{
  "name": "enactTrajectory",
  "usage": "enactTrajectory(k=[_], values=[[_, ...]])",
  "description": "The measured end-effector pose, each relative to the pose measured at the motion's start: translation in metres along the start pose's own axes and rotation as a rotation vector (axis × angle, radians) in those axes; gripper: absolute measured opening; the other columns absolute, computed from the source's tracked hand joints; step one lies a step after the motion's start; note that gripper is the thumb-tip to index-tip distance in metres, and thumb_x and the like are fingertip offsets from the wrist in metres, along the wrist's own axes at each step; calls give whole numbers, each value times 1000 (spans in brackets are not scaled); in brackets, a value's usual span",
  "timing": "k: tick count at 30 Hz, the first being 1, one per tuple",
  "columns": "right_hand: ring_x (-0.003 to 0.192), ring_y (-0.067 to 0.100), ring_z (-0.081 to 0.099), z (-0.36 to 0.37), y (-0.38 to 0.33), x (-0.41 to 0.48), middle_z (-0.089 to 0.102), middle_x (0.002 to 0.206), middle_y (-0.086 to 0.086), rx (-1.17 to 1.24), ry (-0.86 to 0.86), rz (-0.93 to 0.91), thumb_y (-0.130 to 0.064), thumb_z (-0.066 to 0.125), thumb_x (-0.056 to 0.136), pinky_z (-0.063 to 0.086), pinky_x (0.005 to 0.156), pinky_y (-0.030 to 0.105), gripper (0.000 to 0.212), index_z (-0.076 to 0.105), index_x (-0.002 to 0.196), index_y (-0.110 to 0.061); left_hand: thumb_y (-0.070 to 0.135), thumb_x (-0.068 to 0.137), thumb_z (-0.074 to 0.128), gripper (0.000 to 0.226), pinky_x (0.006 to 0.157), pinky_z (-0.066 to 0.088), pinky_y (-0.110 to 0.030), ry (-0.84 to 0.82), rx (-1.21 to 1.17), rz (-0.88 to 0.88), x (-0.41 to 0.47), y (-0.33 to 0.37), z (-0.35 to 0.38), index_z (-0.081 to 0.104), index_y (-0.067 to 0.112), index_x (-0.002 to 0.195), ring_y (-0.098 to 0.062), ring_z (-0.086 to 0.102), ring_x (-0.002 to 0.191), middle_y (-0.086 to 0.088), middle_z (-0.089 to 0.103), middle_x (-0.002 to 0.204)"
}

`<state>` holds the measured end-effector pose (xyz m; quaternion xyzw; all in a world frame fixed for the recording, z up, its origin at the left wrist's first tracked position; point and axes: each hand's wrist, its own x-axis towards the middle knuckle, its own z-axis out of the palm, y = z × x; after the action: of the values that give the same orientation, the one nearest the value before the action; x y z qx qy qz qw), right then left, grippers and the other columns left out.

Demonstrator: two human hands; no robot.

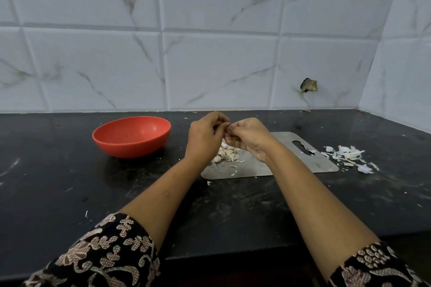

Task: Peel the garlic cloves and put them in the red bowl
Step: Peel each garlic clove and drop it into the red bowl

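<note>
My left hand (205, 135) and my right hand (249, 137) meet fingertip to fingertip above the steel cutting board (291, 161). Both pinch a small garlic clove (228, 128) that is almost wholly hidden between the fingers. Below the hands a pile of unpeeled garlic cloves (227, 154) lies on the board's left part. The red bowl (131, 136) stands on the black counter left of my hands, and nothing shows inside it.
A heap of white garlic skins (347, 156) lies on the counter right of the board, with scraps scattered around. The marble-tiled wall runs along the back and turns a corner at the right. A dark hole (309, 86) marks the wall.
</note>
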<state>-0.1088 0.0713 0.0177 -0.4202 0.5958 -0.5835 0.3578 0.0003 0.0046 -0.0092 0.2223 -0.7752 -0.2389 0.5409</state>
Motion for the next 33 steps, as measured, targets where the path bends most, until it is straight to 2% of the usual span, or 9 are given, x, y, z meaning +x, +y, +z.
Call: enactTrajectory(k=[2, 7, 11, 14, 20, 23, 26, 29, 33], values=[[56, 9, 60, 0, 2, 1, 63, 71, 10, -40, 4, -1, -1, 53, 97, 55, 58, 19, 17, 64, 99, 11, 0, 86, 66, 13, 72, 53, -14, -1, 15, -8, 1, -1, 0, 70, 13, 86, 0, 66, 79, 17, 66, 76], [56, 10, 61, -2, 7, 2, 63, 69, 10, -194, 52, -12, -5, 57, 95, 54, 58, 19, 19, 68, 90, 10, 9, 85, 70, 4, 76, 56, -32, -96, 171, 98, 2, -6, -2, 72, 12, 88, -11, 68, 77, 3, 73, 80], [52, 7, 59, 0, 6, -2, 62, 66, 7, -255, 69, -53, -4, 55, 95, 51, 56, 17, 21, 67, 78, 1, 9, 87, 69, 17, 83, 55, -25, -124, 156, 118, 4, -7, -4, 73, 11, 103, -12, 70, 85, -1, 75, 90], [50, 6, 57, 1, 6, -4, 61, 64, 6, -282, 83, -99, 0, 51, 95, 49, 52, 16, 29, 62, 68, -7, 8, 87, 68, 15, 77, 53, -22, -159, 145, 121, 5, -8, -6, 76, 13, 99, -7, 67, 77, 0, 75, 87], [51, 6, 57, 3, 8, -2, 63, 66, 5, -394, 146, -177, -8, 57, 95, 48, 50, 15, 21, 64, 76, -3, 7, 90, 61, 16, 71, 52, -28, -138, 288, 166, 5, -5, -2, 76, 13, 93, -14, 65, 67, 1, 73, 77], [57, 8, 60, 1, 8, -2, 66, 71, 6, -339, 115, -182, -10, 57, 96, 51, 55, 17, 18, 66, 81, -5, 4, 88, 64, 15, 72, 54, -19, -83, 97, -21, 7, -7, -3, 75, 13, 91, -7, 68, 71, 6, 72, 78], [59, 8, 60, -2, 7, -2, 66, 74, 6, -286, 59, -178, -5, 53, 97, 50, 56, 17, 17, 65, 85, -6, 1, 90, 63, 16, 68, 56, -20, -121, -318, -327, 10, -11, -10, 71, 15, 91, -7, 70, 69, 1, 72, 75], [59, 8, 60, -1, 5, -2, 67, 76, 8, -279, 40, -184, -3, 53, 96, 50, 55, 17, 16, 66, 89, -4, 0, 89, 63, 13, 66, 57, -22, -136, -553, -432, 8, -10, -14, 68, 12, 92, -11, 69, 68, -3, 72, 72], [60, 7, 63, -14, 1, -4, 70, 76, 5, -407, 85, -202, -3, 63, 91, 52, 57, 17, 9, 71, 87, -5, 0, 88, 65, 11, 65, 56, -20, -132, -632, -482, 7, -10, -13, 67, 9, 92, -14, 70, 72, -8, 73, 78]])
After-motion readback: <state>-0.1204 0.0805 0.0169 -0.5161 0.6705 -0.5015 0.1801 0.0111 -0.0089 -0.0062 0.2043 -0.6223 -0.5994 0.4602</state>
